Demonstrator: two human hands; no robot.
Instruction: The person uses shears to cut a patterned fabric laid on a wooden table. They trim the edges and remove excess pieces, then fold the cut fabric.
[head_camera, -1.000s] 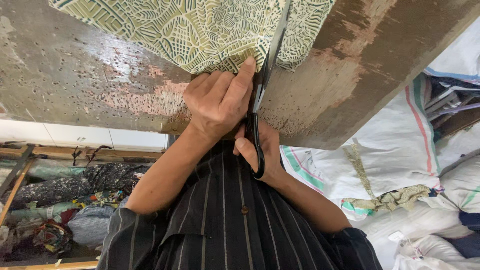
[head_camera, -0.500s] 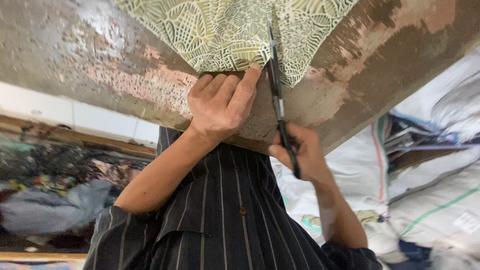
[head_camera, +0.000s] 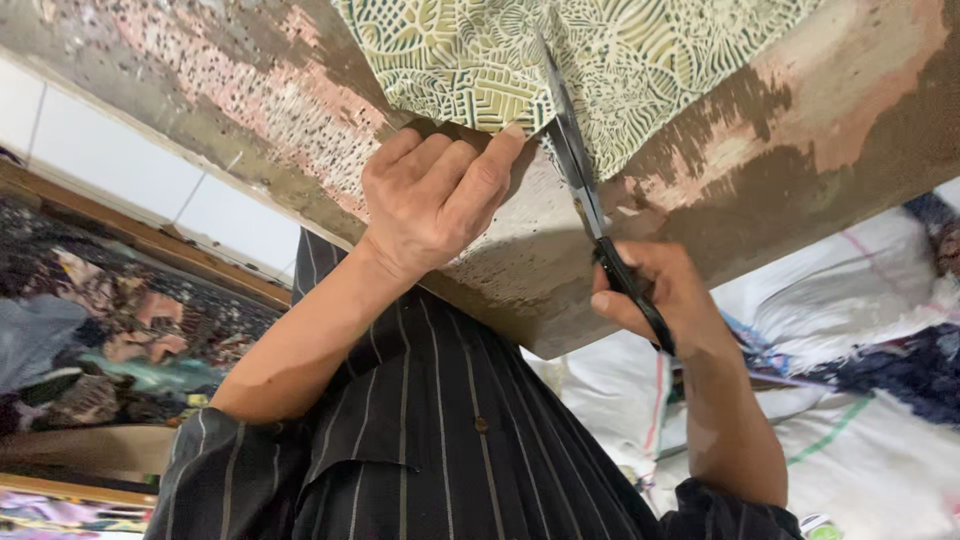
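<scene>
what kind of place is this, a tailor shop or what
Probably a cloth-cutting or tailoring workshop. Scissors cut green patterned fabric on a worn, stained worktable, with white stuffed sacks and heaped fabric scraps around it.

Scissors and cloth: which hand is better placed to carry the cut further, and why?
Right. The right hand grips the scissors, whose blades are already at the green cloth. The left hand is pressing the cloth's edge down on the table.
</scene>
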